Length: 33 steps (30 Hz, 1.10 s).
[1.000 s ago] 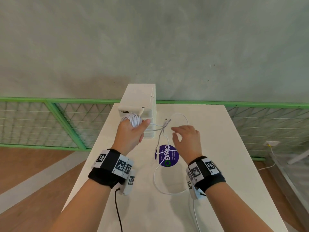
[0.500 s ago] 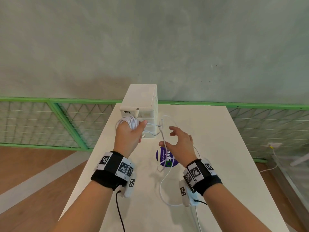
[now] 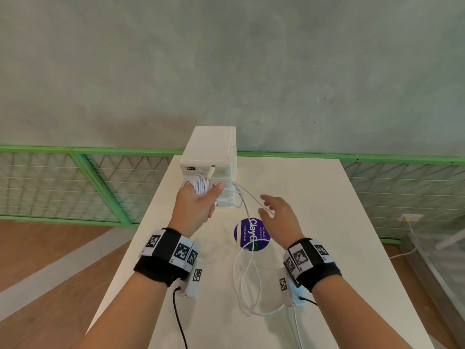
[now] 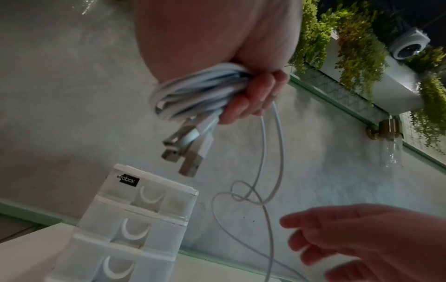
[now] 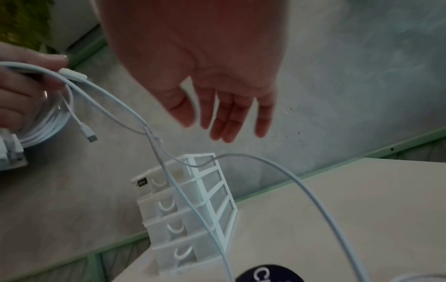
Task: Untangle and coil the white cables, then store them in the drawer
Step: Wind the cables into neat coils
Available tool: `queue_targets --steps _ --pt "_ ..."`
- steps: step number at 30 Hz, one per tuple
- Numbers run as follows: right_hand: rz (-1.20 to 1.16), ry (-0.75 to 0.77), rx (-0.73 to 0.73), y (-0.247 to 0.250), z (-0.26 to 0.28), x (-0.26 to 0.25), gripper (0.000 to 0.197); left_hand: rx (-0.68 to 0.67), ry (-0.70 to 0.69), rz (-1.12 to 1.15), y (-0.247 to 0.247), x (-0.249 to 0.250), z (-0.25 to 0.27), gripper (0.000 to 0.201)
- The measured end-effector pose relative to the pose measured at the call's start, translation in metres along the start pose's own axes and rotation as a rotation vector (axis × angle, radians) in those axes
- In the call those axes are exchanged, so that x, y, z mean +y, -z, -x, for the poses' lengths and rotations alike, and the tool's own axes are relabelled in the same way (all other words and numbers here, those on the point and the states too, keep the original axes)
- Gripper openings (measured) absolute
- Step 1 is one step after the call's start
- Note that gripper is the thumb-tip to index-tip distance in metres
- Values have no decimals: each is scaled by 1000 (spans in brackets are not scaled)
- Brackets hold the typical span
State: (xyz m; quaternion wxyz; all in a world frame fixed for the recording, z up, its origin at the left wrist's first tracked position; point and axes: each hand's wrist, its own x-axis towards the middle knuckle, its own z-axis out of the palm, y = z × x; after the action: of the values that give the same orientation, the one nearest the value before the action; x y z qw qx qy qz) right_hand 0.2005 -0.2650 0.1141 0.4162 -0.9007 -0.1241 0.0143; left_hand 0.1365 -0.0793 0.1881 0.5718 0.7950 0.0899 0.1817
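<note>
My left hand (image 3: 198, 205) grips a coiled bundle of white cable (image 3: 198, 185) in front of the small white drawer unit (image 3: 214, 157). In the left wrist view the coil (image 4: 193, 95) is wrapped in the curled fingers (image 4: 253, 99), and USB plugs (image 4: 185, 150) hang below it. Loose white cable strands (image 3: 247, 205) run from the bundle, cross in a knot (image 4: 248, 196) and trail in loops (image 3: 247, 280) on the table. My right hand (image 3: 271, 209) hovers open just right of the strands, fingers (image 5: 229, 118) straight, holding nothing. The drawers (image 5: 193, 209) look closed.
A white table (image 3: 339, 248) carries a round purple sticker (image 3: 251, 234) under the loose cable. Behind the drawer unit stands a grey wall with a green rail (image 3: 352, 157). Green mesh fencing (image 3: 75, 187) flanks the table. Wooden floor (image 3: 50, 260) lies to the left.
My right hand let go of the strand it pinched, dropped lower and spread open. The left hand holds the coil in about the same place. The loose loops shifted on the table.
</note>
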Motion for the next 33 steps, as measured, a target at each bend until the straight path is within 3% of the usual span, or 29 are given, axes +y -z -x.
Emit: queue_targets --steps 3,4,9,11,15,21,24,28,30,33 --pt "13 6 -254 -1 -1 -10 27 -21 -33 11 -3 3 1 46" --pt "-17 -5 -270 -2 -1 -11 22 -23 -44 1 -3 2 0 45" --pt "-200 -2 -59 2 -3 -12 15 -91 -70 -134 -1 -2 1 32" --pt "-265 4 -3 4 -3 -16 22 -136 -70 -196 -3 -5 4 27" --pt "-405 -5 -59 7 -4 -29 43 -253 -100 -277 -12 -7 11 24" --pt "-600 -161 -132 8 -10 -38 33 -347 -177 -482 -20 -4 14 27" --pt "-503 -145 -129 4 -10 -36 33 -381 -216 -531 -22 -4 14 17" --pt "-252 -112 -117 7 -10 -33 41 -456 -262 -621 -26 -12 16 18" --pt "-107 -69 -85 6 -10 -33 36 -453 -256 -645 -27 -16 16 22" --pt "-95 -56 21 6 -11 -31 22 -445 -231 -698 -26 -20 16 31"
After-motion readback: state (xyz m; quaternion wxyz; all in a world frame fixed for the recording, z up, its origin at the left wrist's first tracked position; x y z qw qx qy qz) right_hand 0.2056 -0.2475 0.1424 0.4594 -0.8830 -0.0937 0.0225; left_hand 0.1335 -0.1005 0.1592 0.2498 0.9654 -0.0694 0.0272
